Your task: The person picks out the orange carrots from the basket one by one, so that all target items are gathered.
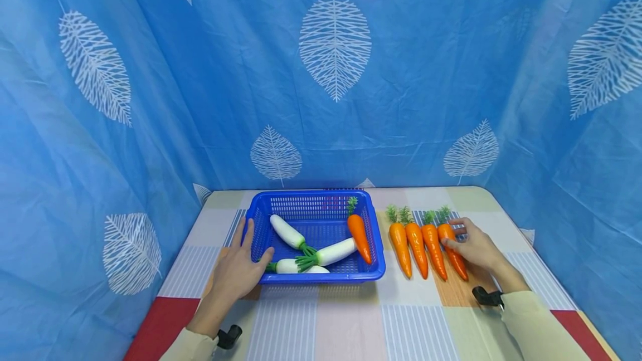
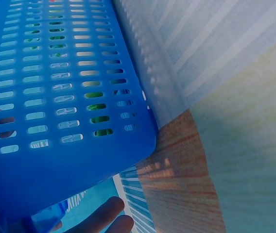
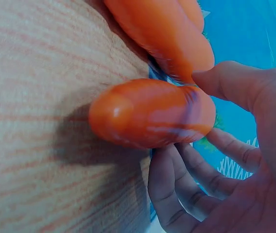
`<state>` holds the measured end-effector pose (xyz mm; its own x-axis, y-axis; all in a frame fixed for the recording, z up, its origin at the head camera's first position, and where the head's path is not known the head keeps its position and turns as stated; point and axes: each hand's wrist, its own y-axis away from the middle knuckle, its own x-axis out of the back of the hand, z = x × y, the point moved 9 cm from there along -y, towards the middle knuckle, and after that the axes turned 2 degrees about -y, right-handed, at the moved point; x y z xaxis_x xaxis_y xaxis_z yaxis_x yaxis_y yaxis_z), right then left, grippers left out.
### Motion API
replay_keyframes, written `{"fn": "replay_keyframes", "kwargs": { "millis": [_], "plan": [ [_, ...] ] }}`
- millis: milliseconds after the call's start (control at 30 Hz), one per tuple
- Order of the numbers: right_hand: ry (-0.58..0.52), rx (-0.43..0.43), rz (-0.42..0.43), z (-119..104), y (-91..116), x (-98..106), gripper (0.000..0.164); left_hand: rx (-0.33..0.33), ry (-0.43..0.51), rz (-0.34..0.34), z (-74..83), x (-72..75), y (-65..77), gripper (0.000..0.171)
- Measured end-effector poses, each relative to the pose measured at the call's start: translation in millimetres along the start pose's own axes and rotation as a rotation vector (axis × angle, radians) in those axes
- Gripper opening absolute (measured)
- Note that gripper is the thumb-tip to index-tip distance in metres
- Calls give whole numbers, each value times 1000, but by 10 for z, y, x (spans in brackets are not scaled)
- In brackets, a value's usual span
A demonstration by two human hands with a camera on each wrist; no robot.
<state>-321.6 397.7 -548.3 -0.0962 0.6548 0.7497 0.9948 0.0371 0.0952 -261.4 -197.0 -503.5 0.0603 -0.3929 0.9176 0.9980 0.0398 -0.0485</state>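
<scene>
A blue plastic basket point(image 1: 321, 278) holds three white radishes point(image 1: 337, 252) with green tops and one orange carrot point(image 1: 359, 238). At the basket's left end is my left hand point(image 1: 239, 269), its fingers extended along the outside and its thumb near the front corner rim. To the right of the basket, several carrots lie side by side, leafy ends away from me. My right hand point(image 1: 473, 247) has the rightmost carrot point(image 3: 147, 114) between thumb and fingers, near its thick end. That carrot lies along the table beside a neighbouring carrot point(image 3: 167, 34).
A patchwork-patterned cloth point(image 1: 346, 330) covers the table. Blue curtains point(image 1: 391, 127) with white leaf prints enclose the back and both sides. Between basket and right hand lie the other loose carrots, including the leftmost carrot point(image 1: 400, 249).
</scene>
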Motion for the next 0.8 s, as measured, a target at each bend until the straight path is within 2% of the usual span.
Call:
{"fn": "replay_keyframes", "kwargs": {
  "millis": [233,500,633,800],
  "plan": [
    [25,6,22,6,17,36,74,-2,4,-1,6,10,2,101],
    [59,4,92,-43,32,101,71,-6,7,1,6,11,3,101],
    [82,32,137,-142,40,121,69,-9,4,4,7,13,2,101],
    [89,95,178,-374,43,134,65,-7,1,3,7,12,3,101]
  ]
}}
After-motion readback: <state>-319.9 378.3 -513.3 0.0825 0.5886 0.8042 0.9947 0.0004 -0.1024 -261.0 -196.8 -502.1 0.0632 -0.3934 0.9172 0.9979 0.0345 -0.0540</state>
